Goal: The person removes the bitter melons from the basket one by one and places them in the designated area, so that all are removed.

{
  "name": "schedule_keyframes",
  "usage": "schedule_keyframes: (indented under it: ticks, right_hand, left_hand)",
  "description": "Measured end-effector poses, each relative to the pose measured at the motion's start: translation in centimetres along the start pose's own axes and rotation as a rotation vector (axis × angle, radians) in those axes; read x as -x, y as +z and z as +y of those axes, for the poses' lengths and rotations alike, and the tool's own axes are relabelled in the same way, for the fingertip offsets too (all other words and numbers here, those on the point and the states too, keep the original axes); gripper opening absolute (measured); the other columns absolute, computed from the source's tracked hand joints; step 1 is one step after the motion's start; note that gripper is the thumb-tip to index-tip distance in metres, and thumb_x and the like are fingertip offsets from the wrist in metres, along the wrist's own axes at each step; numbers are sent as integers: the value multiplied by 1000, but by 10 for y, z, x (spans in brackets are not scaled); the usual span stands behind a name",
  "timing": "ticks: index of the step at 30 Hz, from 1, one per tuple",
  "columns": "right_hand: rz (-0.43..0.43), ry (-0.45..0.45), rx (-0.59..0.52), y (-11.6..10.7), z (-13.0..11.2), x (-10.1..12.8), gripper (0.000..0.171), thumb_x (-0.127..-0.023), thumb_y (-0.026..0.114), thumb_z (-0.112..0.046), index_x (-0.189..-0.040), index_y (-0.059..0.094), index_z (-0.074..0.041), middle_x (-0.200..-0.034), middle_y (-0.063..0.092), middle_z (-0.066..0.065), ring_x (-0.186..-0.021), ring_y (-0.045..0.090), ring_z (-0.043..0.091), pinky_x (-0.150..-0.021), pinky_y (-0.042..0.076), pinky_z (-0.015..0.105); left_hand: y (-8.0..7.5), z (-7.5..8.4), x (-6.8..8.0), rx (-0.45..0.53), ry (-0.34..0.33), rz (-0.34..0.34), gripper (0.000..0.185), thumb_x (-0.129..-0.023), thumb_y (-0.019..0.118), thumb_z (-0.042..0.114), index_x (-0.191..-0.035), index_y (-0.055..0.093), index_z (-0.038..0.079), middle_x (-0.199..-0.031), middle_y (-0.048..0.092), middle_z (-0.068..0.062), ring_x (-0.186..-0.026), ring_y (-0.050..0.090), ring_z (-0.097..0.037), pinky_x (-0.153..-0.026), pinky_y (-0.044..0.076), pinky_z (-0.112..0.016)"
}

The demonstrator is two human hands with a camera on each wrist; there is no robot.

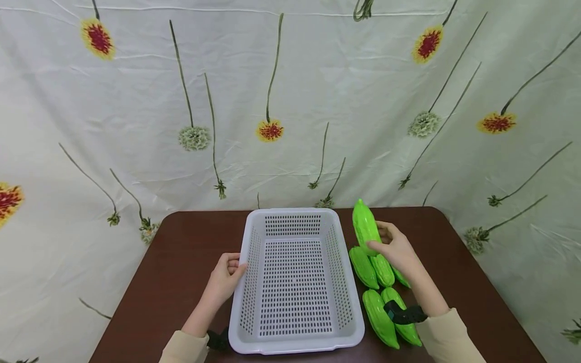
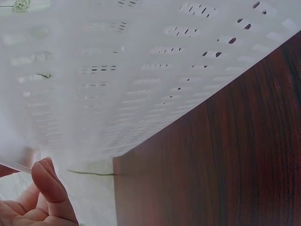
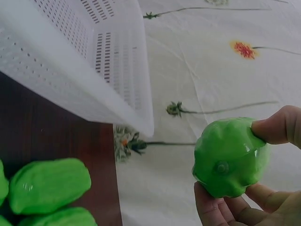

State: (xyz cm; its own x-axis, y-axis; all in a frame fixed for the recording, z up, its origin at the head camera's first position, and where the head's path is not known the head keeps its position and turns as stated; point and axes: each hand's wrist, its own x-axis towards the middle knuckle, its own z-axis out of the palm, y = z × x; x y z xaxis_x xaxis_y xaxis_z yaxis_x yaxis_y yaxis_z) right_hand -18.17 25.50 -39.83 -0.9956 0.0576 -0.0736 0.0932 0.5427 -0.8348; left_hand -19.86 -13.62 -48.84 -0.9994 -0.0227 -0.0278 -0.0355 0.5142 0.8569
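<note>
Right now I see my right hand gripping a green gourd, lifted clear of the tabletop just right of the white basket. More gourds lie on the tabletop under and beside that wrist. My left hand rests against the basket's left rim, fingers loosely curled at the edge; I cannot tell whether it grips. From the right wrist, the gourd's blunt end shows pinched between thumb and fingers, which the head view hides. From the left wrist, only fingertips beneath the perforated basket wall show.
</note>
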Motion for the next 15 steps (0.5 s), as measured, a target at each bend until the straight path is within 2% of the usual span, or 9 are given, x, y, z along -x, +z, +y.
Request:
schedule_keyframes:
  ticks: [8,15]
  right_hand:
    - [16,52,17,-24,21,18,71,-97,60,-27,-153,25,0,-144,41,28,-131,40,44,-100,42,54]
    - [6,91,49,-37,48,35,72,-98,59,-28,-153,22,1,-146,38,30,-132,38,45,-99,42,55]
  left_hand:
    - [-1,-2,-2,-15,3,-7,39,-96,60,10,-130,47,-6,-108,60,-21,-91,62,-26,-72,56,-37]
    - [0,0,-1,-6,-5,-7,39,-96,61,10,-130,47,-5,-107,60,-21,-90,62,-24,-71,56,-35]
